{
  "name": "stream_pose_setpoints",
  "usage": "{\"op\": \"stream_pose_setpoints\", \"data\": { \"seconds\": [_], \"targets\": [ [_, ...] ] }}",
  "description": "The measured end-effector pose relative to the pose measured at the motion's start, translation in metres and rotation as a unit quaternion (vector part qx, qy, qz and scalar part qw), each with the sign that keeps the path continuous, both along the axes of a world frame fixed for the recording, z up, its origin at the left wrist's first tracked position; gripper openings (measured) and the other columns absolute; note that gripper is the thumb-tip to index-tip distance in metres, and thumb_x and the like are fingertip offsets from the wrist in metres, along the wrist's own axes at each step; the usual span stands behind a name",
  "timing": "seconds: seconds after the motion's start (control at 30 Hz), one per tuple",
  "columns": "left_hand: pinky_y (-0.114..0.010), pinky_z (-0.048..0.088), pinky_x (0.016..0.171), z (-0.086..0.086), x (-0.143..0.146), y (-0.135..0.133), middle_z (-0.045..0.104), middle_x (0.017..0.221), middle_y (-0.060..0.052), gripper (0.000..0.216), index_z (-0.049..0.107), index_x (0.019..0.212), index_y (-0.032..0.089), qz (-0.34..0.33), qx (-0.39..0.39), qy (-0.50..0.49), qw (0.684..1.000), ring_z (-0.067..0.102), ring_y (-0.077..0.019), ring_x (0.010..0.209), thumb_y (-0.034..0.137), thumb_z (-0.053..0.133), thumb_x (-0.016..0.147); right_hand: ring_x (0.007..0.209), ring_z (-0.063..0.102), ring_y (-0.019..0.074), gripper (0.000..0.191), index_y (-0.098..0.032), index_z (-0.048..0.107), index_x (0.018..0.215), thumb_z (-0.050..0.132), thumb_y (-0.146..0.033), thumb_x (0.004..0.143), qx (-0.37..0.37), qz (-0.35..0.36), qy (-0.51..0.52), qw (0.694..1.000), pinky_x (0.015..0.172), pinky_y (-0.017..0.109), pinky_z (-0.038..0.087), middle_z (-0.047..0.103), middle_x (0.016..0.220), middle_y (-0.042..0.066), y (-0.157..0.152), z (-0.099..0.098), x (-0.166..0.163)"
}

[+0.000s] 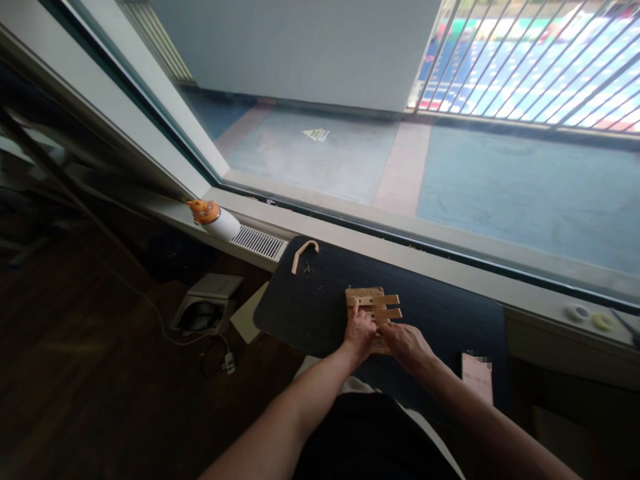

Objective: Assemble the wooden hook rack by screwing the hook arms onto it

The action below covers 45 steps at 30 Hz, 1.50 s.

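A small light-wood assembly [373,301], a flat panel with two slats sticking out to the right, lies on a dark tabletop [440,320]. My left hand [359,331] rests on its left side, index finger stretched along the panel, the other fingers curled on its near edge. My right hand [406,341] is closed in a pinch at the near right of the piece, fingertips against the lower slat. What the fingertips hold is hidden. A curved wooden hook piece [303,253] lies apart at the table's far left, with tiny dark screws [307,269] beside it.
A white bottle with an orange cap [216,219] lies on the floor vent by the window. A floor socket box [206,305] with cables sits left of the table. A pink paper [477,377] lies at the table's near right. Two tape rolls [590,316] rest on the sill.
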<state>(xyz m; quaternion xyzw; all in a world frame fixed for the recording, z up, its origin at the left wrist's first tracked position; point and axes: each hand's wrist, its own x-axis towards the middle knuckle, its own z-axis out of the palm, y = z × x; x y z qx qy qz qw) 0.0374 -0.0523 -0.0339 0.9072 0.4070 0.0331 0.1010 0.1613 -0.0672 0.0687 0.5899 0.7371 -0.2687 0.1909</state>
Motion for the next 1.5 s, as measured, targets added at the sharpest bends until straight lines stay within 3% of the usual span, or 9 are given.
{"op": "stream_pose_setpoints", "data": {
  "seconds": [0.17,0.3,0.43,0.6,0.8,0.9,1.03,1.27,1.5],
  "targets": [
    [-0.055,0.023,0.109,0.005,0.0,0.0,0.066,0.074,-0.006,0.013,0.069,0.082,0.014,0.002,-0.006,0.0,1.0,0.058,-0.0228,0.088,0.02,0.057,0.083,0.092,0.06,0.0178,0.031,-0.016,0.056,0.114,0.054,-0.034,0.089,-0.001,-0.037,-0.037,0.999,0.078,0.039,0.051,0.06,0.111,0.007,0.002,-0.003,-0.006],
    [-0.057,0.023,0.108,0.008,0.0,0.001,0.065,0.071,-0.007,0.015,0.069,0.079,0.013,0.003,-0.01,0.008,1.0,0.058,-0.0238,0.086,0.019,0.057,0.083,0.083,0.064,0.0159,0.025,-0.013,0.061,0.102,0.048,-0.033,0.092,0.022,-0.071,-0.067,0.995,0.075,0.035,0.051,0.066,0.095,0.006,0.004,-0.003,-0.009],
    [-0.057,0.022,0.109,0.01,0.0,0.001,0.065,0.073,-0.007,0.015,0.07,0.079,0.013,-0.004,-0.009,0.012,1.0,0.058,-0.0244,0.088,0.022,0.058,0.082,0.079,0.068,0.0209,0.034,-0.012,0.065,0.09,0.036,-0.029,0.096,0.049,-0.085,-0.078,0.992,0.069,0.03,0.049,0.071,0.081,0.012,0.003,0.003,-0.01],
    [-0.058,0.018,0.11,0.008,-0.001,0.001,0.065,0.073,-0.007,0.013,0.069,0.079,0.012,-0.01,-0.007,0.017,1.0,0.058,-0.0241,0.088,0.021,0.061,0.08,0.08,0.069,0.0245,0.029,-0.013,0.066,0.088,0.04,-0.024,0.093,0.05,-0.07,-0.069,0.994,0.066,0.031,0.049,0.071,0.083,0.013,0.003,0.01,-0.012],
    [-0.056,0.018,0.111,0.004,-0.001,0.001,0.065,0.076,-0.007,0.015,0.069,0.081,0.011,-0.015,-0.005,0.016,1.0,0.057,-0.0235,0.089,0.019,0.056,0.082,0.092,0.065,0.0189,0.025,-0.017,0.066,0.095,0.045,-0.006,0.087,0.022,-0.015,-0.033,0.999,0.074,0.027,0.048,0.069,0.095,0.008,-0.002,0.011,-0.01],
    [-0.056,0.017,0.112,0.003,-0.002,0.001,0.066,0.077,-0.007,0.014,0.069,0.081,0.013,-0.017,-0.004,0.014,1.0,0.056,-0.0233,0.089,0.02,0.058,0.081,0.095,0.062,0.0188,0.019,-0.015,0.062,0.104,0.05,-0.017,0.09,0.005,-0.006,-0.04,0.999,0.079,0.034,0.05,0.065,0.102,0.007,-0.005,0.009,-0.008],
    [-0.056,0.017,0.112,0.003,-0.002,0.001,0.066,0.076,-0.006,0.013,0.069,0.079,0.014,-0.018,-0.001,0.014,1.0,0.056,-0.0236,0.089,0.021,0.058,0.081,0.096,0.059,0.0189,0.032,-0.015,0.057,0.114,0.056,-0.034,0.088,-0.02,-0.009,-0.058,0.998,0.081,0.04,0.05,0.059,0.114,0.008,-0.005,0.005,-0.009],
    [-0.059,0.015,0.111,-0.001,-0.001,0.001,0.066,0.075,-0.007,0.016,0.07,0.081,0.012,-0.017,0.006,0.01,1.0,0.057,-0.0242,0.089,0.019,0.055,0.082,0.097,0.059,0.0196,0.034,-0.016,0.055,0.117,0.055,-0.034,0.088,-0.047,-0.031,-0.095,0.994,0.081,0.04,0.05,0.058,0.117,0.009,-0.006,-0.003,-0.022],
    [-0.06,0.016,0.111,0.0,-0.002,0.001,0.066,0.074,-0.007,0.016,0.07,0.08,0.012,-0.014,0.002,0.006,1.0,0.057,-0.0241,0.088,0.022,0.057,0.082,0.095,0.06,0.0188,0.031,-0.015,0.056,0.114,0.055,-0.033,0.088,-0.027,-0.004,-0.099,0.995,0.08,0.04,0.05,0.059,0.113,0.008,-0.002,0.011,-0.025]
  ]
}}
